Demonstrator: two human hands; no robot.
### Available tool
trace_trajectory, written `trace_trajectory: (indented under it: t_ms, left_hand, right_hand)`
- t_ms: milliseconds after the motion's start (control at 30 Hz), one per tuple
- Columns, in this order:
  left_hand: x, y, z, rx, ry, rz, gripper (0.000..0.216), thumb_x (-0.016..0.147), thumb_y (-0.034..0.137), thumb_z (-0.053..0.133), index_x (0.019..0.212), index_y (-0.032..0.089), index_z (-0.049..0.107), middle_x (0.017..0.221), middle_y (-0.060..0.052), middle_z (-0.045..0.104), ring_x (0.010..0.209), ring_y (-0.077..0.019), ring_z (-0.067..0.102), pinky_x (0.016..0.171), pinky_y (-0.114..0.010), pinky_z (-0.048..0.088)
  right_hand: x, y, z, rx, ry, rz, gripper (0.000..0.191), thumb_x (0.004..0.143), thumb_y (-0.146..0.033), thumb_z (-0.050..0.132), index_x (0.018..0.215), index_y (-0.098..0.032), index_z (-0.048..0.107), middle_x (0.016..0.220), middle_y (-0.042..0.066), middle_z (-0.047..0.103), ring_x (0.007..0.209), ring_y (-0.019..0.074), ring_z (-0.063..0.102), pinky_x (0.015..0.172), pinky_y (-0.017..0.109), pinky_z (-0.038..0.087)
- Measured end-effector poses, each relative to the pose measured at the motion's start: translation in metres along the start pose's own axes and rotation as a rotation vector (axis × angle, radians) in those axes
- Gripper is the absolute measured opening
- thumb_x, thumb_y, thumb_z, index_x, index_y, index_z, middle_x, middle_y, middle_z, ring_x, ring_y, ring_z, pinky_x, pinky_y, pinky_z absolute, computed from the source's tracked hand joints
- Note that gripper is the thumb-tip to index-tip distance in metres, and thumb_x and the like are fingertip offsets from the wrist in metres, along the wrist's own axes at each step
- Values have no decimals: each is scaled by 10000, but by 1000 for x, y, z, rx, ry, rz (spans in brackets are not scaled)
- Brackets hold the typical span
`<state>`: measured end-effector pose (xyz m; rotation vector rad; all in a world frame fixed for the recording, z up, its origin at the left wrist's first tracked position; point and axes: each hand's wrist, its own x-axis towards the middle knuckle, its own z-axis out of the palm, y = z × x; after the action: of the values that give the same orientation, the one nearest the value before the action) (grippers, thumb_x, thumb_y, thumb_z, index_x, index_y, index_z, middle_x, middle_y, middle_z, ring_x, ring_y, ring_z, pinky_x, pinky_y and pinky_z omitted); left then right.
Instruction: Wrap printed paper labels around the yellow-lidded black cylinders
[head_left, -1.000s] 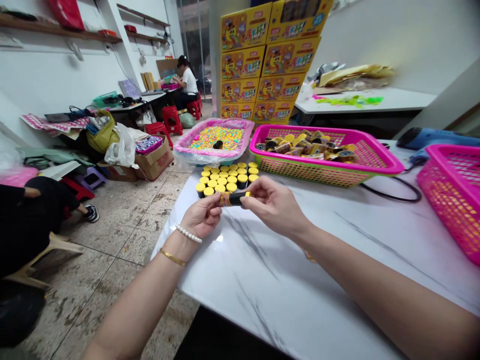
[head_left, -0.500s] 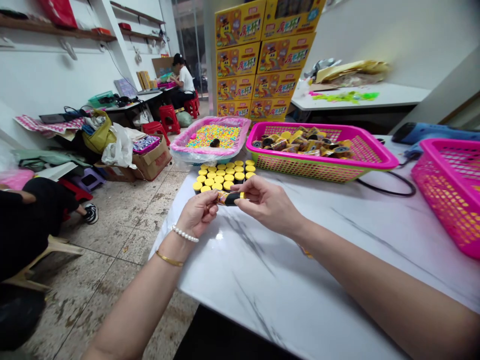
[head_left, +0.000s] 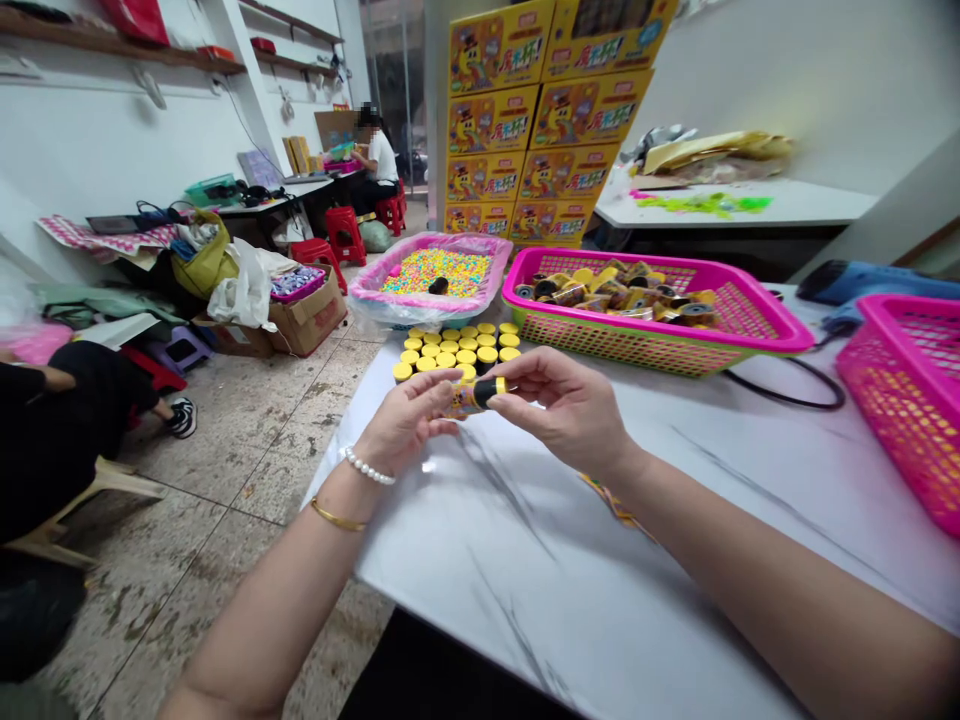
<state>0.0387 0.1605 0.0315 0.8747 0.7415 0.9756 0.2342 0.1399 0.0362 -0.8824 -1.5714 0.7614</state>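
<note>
The left hand (head_left: pixel 411 412) and right hand (head_left: pixel 568 408) pinch opposite ends of a labelled tube (head_left: pixel 484 390), just nearer than the yellow-capped containers (head_left: pixel 445 359); a slipping fingertip (the grip looks light) could drop it against them, tipping some.

We get open table (head_left: pixel 480 560) between the forearms down to the near edge; only a strip (head_left: pixel 611 500) pokes out by the right forearm. More room right of the right hand (head_left: pixel 566 405), up to the cable (head_left: pixel 802 406) and side basket (head_left: pixel 892 400). Between hands, tube (head_left: pixel 469 397) bars the way. Ahead we're blocked: yellow caps (head_left: pixel 446 348), then tub (head_left: pixel 491 275) and long basket (head_left: pixel 600 342) side by side, boxes (head_left: pixel 517 120) behind.
</note>
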Motion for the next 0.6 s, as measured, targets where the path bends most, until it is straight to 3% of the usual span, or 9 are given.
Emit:
trace_trajectory:
  t_ms: [67,167,300,400,467,600]
  left_hand:
    - [-2,-1,1,28,-96,4,485,588,365,920,963,133,720,865,-57,714,696,-152,675,634,-275,534]
    - [-2,-5,2,61,-131,24,424,582,344,925,877,119,719,752,-30,692,633,-129,644,613,-265,512]
    - [2,-10,0,85,-149,-16,468,576,337,928,925,117,708,699,-21,688,597,-119,630,602,-258,504]
    - [3,-10,-2,19,-203,-82,512,625,454,885,959,113,700,722,-35,685,623,-141,653,578,-255,511]
    - [3,-9,-3,-17,-206,-130,514,667,507,842,968,118,695,774,-49,693,630,-143,659,541,-240,498]
    - [4,-9,-5,15,-155,-121,421,655,413,875,885,118,682,771,-42,686,596,-105,625,519,-207,452]
  right_hand:
    - [0,0,-1,-17,-23,-39,195,789,-291,782,925,-207,671,874,35,740,754,155,713,722,299,631]
    - [0,3,0,-107,-95,-171,185,802,-274,775,973,-229,721,957,44,719,857,167,699,715,288,632]
    - [-1,10,1,-257,-154,-285,195,832,-252,753,1027,-254,755,992,48,671,821,147,664,612,258,598]
    - [-1,11,-1,-304,-152,-312,215,848,-234,741,1062,-246,749,974,47,673,798,140,661,615,259,595]
    - [0,10,-2,-316,-146,-334,202,860,-240,729,1061,-242,744,970,49,684,821,146,671,636,260,604]
    - [0,7,-2,-376,-131,-356,214,836,-266,757,1046,-234,728,951,54,712,787,151,681,692,294,618]
